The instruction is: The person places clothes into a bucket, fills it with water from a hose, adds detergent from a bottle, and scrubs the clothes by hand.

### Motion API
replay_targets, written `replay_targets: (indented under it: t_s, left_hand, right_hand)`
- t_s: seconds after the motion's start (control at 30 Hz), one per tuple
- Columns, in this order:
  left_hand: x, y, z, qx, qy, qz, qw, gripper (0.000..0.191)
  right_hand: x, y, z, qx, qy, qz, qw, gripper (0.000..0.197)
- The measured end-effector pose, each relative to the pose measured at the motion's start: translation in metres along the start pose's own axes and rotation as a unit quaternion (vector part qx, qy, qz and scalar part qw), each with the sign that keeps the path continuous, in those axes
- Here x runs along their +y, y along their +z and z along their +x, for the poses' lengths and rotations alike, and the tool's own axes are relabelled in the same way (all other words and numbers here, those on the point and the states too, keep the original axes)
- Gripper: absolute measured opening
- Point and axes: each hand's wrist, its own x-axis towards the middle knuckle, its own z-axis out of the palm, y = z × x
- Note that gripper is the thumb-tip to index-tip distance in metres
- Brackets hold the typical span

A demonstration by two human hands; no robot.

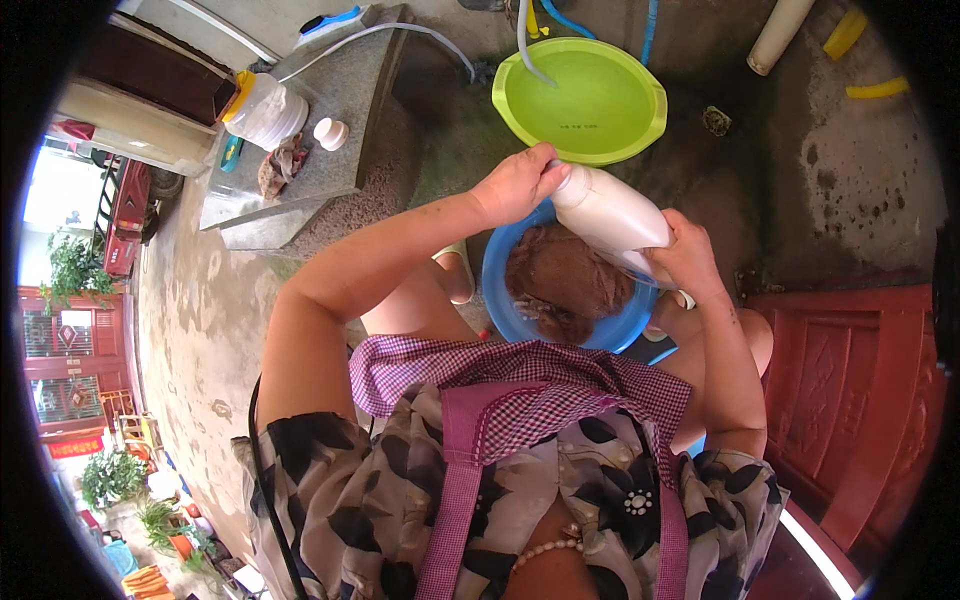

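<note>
A white plastic bottle [604,206] lies tilted between my hands, above a blue plastic basin [495,300]. My left hand [521,184] grips its neck end; the fingers hide whether a cap is on it. My right hand [691,255] is closed around the handle side at the other end. Brown wet cloth [559,277] fills much of the blue basin, with some water around it. Just beyond the bottle stands a lime-green plastic basin [654,139] of water, with a grey hose [527,52] dipping into it.
On the stone slab [341,82] at left are a clear plastic jar with a yellow lid [266,111], a small white cup or cap [331,133], a crumpled rag [283,166] and a blue-handled brush [330,19]. A red panelled door [840,397] stands close at right.
</note>
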Motion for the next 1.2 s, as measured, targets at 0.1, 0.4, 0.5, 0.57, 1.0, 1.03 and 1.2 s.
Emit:
replay_targets:
  t_s: [0.1,0.4,0.5,0.57,1.0,1.03,1.2]
  left_hand:
    - [0.001,-0.01,0.012,-0.099,-0.203,0.13,0.966,0.042]
    - [0.008,-0.035,-0.011,-0.099,0.102,0.009,0.99,0.05]
    - [0.001,-0.034,-0.017,-0.116,0.113,0.036,0.986,0.043]
    - [-0.001,-0.035,-0.021,-0.125,0.077,0.047,0.988,0.038]
    - [-0.068,-0.117,-0.033,0.175,-0.212,-0.095,0.957,0.033]
    - [-0.097,-0.137,-0.042,0.216,-0.2,0.067,0.953,0.035]
    - [-0.192,-0.219,-0.082,0.402,-0.286,0.113,0.863,0.043]
  right_hand:
    - [0.001,0.008,0.002,-0.005,-0.029,-0.027,0.999,0.03]
    - [-0.01,0.007,0.001,-0.031,-0.018,-0.015,0.999,0.03]
    - [-0.004,0.012,0.0,-0.019,-0.024,-0.007,0.999,0.028]
    - [-0.003,0.014,0.002,-0.023,-0.038,-0.014,0.999,0.028]
    - [-0.003,0.013,0.005,-0.05,-0.013,-0.017,0.999,0.033]
    - [-0.005,0.015,0.005,-0.044,-0.015,-0.021,0.999,0.033]
    - [-0.002,0.012,0.004,-0.034,0.012,-0.001,0.999,0.032]
